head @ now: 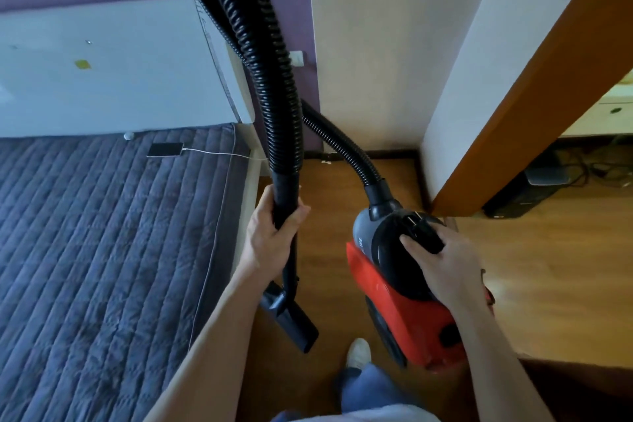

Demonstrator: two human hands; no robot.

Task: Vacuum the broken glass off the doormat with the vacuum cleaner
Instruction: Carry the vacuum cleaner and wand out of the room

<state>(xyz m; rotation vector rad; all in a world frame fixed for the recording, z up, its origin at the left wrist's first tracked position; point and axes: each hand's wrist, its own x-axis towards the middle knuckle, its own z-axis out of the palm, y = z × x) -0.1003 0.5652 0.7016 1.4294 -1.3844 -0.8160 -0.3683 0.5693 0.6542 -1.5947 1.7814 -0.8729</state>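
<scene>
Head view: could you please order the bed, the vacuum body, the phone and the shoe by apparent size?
1. bed, largest by far.
2. vacuum body.
3. phone and shoe: about alike, and the shoe is nearer and partly hidden, so unranked.

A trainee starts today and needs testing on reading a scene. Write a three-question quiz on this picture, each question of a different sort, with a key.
1. True or false: the left hand grips the black wand at the end of the hose.
2. What does the right hand grip? A: the handle on top of the red vacuum cleaner. B: a broom. C: a doormat.
3. Fill in: the phone with the white cable lies on the ___.

Key: 1 true; 2 A; 3 bed.
</scene>
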